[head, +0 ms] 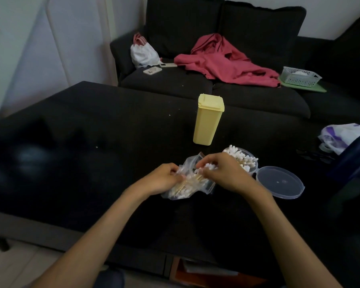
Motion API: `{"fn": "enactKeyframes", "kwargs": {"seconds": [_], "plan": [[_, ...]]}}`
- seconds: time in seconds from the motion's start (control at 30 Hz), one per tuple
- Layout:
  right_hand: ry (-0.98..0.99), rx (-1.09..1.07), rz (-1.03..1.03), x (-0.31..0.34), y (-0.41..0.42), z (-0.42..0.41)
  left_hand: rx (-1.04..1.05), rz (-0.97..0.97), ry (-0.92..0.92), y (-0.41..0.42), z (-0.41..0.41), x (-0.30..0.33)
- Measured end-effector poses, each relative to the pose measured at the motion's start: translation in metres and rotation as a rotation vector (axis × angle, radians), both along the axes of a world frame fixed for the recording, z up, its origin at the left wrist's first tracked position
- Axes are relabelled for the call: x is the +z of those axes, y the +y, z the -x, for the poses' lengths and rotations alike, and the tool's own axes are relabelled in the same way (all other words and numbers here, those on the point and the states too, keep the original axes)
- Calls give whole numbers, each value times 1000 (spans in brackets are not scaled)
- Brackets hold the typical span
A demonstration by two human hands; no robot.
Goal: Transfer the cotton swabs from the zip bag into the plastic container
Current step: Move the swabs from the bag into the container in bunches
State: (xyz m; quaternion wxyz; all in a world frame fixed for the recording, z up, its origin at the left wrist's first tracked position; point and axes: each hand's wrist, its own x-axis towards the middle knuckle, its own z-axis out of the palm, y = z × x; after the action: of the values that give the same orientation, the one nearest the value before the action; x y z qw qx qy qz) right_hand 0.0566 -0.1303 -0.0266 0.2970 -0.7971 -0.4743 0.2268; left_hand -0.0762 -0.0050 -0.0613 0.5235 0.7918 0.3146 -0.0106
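Note:
A clear zip bag (190,189) with several cotton swabs lies on the black table. My left hand (163,179) grips the bag's left side. My right hand (222,172) pinches a bunch of cotton swabs (209,167) at the bag's mouth. Just behind my right hand stands a round clear plastic container (253,163) holding several swabs (240,156), their white tips up. Its clear lid (280,182) lies open flat to the right, joined to the container.
A tall yellow plastic box (208,120) stands behind the container. A black sofa beyond the table (71,142) holds a pink garment (227,61), a white bag (142,51), phones (152,70) and a white basket (300,76). A patterned bag (339,140) sits at the right edge.

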Motion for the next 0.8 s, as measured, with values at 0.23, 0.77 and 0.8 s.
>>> {"fn": "enactKeyframes", "kwargs": {"seconds": [0.23, 0.77, 0.8], "plan": [[-97, -13, 85, -13, 8, 8, 0, 65, -27, -1, 0, 2], [53, -143, -153, 15, -14, -11, 6, -40, 22, -5, -1, 3], [50, -153, -152, 16, -15, -11, 0, -48, 24, -5, -1, 4]]}}
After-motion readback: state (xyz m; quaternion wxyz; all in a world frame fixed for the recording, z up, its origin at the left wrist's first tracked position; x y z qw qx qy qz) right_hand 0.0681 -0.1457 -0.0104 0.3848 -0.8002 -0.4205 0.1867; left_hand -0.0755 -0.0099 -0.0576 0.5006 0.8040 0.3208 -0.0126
